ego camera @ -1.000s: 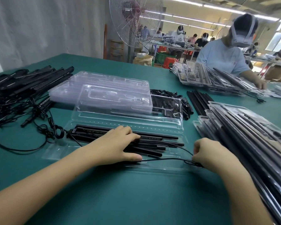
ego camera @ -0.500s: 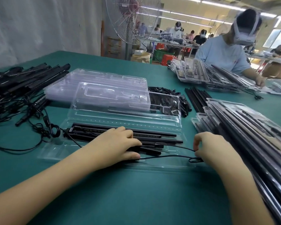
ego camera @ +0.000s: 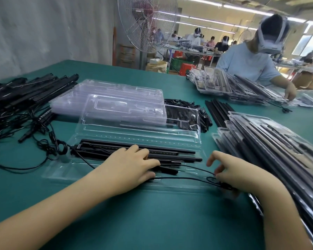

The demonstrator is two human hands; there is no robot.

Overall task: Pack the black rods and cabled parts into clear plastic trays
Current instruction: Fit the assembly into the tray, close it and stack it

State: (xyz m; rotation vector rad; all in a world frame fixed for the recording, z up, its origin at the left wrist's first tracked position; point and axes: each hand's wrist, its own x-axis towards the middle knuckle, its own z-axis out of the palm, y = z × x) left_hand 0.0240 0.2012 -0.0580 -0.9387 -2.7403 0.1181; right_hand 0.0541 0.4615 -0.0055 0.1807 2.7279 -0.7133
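I see a green surface (ego camera: 152, 213). Near the middle an open tray (ego camera: 61, 171) lies on it, with a stack of empty trays (ego camera: 105, 94) just behind, to the left. At the far left is a heap of cabled rods (ego camera: 31, 91), their cables (ego camera: 16, 167) trailing toward the tray. Behind the tray lie small black parts (ego camera: 204, 116) and loose rods (ego camera: 217, 110). On the right sit packed trays (ego camera: 271, 147), and a second stack (ego camera: 229, 87) lies farther off.

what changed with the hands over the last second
The right hand has loosened from a tight curl: its forefinger now lifts clear while the other fingers keep hold of the thin black cable. The left hand stays flat on the black rods in the clear tray.
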